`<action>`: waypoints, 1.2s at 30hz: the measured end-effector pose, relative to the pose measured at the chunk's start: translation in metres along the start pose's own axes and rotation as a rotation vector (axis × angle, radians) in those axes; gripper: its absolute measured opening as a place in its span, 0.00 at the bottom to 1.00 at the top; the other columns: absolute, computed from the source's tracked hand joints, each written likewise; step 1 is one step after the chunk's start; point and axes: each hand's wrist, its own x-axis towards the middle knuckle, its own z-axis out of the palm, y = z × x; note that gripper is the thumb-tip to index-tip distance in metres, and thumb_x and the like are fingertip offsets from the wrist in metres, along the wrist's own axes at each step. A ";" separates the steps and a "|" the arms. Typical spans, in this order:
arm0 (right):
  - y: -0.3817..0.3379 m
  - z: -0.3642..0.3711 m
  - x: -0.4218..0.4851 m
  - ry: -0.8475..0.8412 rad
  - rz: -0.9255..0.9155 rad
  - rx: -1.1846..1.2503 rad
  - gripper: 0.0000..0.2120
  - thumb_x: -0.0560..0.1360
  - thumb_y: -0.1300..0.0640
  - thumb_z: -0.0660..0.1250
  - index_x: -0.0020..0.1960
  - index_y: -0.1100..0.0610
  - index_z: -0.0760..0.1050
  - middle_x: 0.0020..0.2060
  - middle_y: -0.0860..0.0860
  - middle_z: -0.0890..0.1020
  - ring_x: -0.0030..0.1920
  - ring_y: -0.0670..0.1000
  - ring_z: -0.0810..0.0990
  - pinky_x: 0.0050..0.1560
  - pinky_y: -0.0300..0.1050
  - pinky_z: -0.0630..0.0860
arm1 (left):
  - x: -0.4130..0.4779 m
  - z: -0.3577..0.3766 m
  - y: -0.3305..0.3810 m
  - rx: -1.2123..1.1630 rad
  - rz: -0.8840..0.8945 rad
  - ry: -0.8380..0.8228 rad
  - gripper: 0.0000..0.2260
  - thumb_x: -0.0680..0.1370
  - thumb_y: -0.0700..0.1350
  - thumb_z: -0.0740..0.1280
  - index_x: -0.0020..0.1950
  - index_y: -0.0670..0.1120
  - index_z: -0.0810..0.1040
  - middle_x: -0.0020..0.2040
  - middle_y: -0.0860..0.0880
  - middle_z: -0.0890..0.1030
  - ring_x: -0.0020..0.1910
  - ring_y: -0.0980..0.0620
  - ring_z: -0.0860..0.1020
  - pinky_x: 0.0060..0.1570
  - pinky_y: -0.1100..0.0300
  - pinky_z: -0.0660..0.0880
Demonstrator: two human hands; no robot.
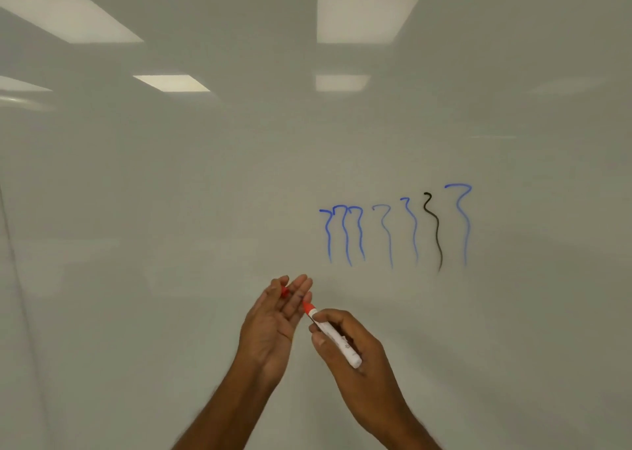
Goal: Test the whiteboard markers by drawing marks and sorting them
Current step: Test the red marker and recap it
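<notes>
Now, the left hand (270,326) is up in front of the whiteboard (171,210), fingers mostly straight, with what looks like a red cap (284,292) pinched between thumb and fingers. Just beside it is the marker (333,337), white barrel, red tip bared and pointing up-left, nearly touching those fingers. The right hand (371,364) is wrapped round the barrel in a writing grip. Further right runs a row of blue squiggles (345,234), some strong, some faint, with one black squiggle (434,231) among them. No red mark is up there yet. To do it well, I'd say: swing the tip clear of the left fingers, pick bare board left of the row, press evenly, and draw one long stroke so any fading shows.
</notes>
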 end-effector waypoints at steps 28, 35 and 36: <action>-0.030 -0.010 -0.130 0.044 -0.100 -0.040 0.11 0.82 0.51 0.62 0.60 0.52 0.80 0.50 0.43 0.84 0.54 0.50 0.83 0.54 0.43 0.80 | -0.178 0.007 -0.037 -0.104 -0.147 0.078 0.11 0.83 0.42 0.62 0.62 0.39 0.78 0.50 0.37 0.84 0.50 0.41 0.85 0.45 0.52 0.84; -0.066 0.061 -0.165 0.094 -0.093 -0.051 0.11 0.81 0.50 0.63 0.59 0.51 0.80 0.50 0.43 0.84 0.55 0.49 0.83 0.54 0.36 0.78 | -0.209 -0.041 0.014 -0.194 -0.175 0.106 0.10 0.81 0.42 0.64 0.60 0.39 0.77 0.51 0.37 0.84 0.49 0.41 0.86 0.43 0.51 0.84; -0.070 0.071 -0.170 0.092 -0.083 -0.053 0.10 0.81 0.51 0.64 0.59 0.51 0.80 0.50 0.44 0.84 0.54 0.49 0.83 0.54 0.35 0.78 | -0.214 -0.049 0.020 -0.192 -0.178 0.108 0.10 0.81 0.42 0.64 0.60 0.39 0.77 0.51 0.37 0.85 0.49 0.41 0.86 0.43 0.51 0.84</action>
